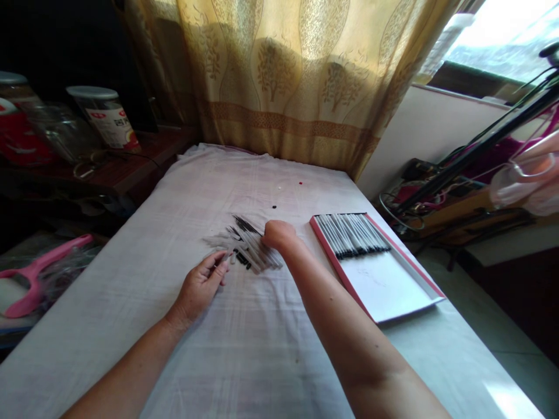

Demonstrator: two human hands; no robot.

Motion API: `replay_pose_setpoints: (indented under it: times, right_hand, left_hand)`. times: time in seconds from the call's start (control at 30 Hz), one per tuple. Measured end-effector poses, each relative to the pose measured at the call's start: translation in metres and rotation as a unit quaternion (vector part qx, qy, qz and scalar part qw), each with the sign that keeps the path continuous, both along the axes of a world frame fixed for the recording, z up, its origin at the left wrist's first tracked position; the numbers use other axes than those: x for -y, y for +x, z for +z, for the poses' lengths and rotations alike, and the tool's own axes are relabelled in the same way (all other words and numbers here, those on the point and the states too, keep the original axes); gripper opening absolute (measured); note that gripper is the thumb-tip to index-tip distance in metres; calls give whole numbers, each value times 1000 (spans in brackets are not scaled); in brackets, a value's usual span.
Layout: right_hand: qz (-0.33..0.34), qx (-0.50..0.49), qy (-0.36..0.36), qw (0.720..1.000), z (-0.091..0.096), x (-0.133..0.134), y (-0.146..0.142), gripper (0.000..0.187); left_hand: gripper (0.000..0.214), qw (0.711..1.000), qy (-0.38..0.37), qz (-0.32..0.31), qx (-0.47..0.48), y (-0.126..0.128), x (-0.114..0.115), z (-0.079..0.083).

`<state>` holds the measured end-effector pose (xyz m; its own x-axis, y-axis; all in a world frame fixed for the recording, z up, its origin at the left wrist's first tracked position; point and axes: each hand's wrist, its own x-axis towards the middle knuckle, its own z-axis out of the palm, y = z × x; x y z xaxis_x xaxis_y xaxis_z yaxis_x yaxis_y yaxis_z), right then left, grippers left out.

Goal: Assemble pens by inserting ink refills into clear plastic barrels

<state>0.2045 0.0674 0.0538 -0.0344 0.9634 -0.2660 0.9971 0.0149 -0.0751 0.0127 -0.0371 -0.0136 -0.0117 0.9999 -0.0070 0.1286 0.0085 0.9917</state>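
Observation:
My left hand (204, 286) is closed in a pinch on a small clear pen part, mostly hidden by the fingertips. My right hand (279, 234) is curled at the right side of a loose pile; its fingertips are hidden, so what it grips cannot be made out. Clear pen barrels (255, 251) lie bunched between both hands. Thin dark pen refills (246, 224) stick out at the far side of the pile. Several small black caps (242, 259) lie close to my left fingertips.
To the right, a red-edged white box tray (375, 297) holds a row of black-ended pens (353, 234). A small black piece (274, 207) and a red bit (300, 183) lie farther back on the sheet. Jars (109, 119) stand on a dark cabinet at left.

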Motion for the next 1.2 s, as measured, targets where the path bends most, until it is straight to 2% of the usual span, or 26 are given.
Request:
replay_pose_setpoints:
  times: [0.17, 0.33, 0.4, 0.47, 0.53, 0.6, 0.8, 0.93, 1.2]
  right_hand:
    - [1, -6, 19, 1000, 3, 6, -6, 24]
    - [5, -59, 120, 991, 5, 37, 19, 29]
    - [1, -178, 197, 964, 0, 53, 33, 25]
    - [-7, -325, 248, 913, -7, 66, 47, 21]
    - [-18, -434, 255, 864, -11, 76, 57, 18]
    - [-23, -481, 243, 842, -11, 83, 63, 17]
    - [-1, -465, 209, 860, 1, 86, 65, 16]
    - [15, -445, 194, 874, 1, 86, 62, 15]
    - [21, -448, 187, 874, 3, 87, 66, 15]
  left_hand:
    - [64, 1000, 10, 1, 3, -1, 1, 1]
    - [55, 993, 81, 9, -88, -6, 4, 3]
    - [48, 982, 129, 16, -140, -9, 4, 4]
    - [43, 969, 169, 21, -181, -11, 3, 6]
    - [41, 958, 191, 20, -210, -13, 2, 7]
    - [40, 951, 203, 16, -232, -14, 2, 9]
    - [36, 943, 227, -2, -243, -12, 3, 11]
    - [37, 945, 221, -7, -242, -11, 5, 12]
    - [36, 940, 224, -14, -255, -12, 5, 12]
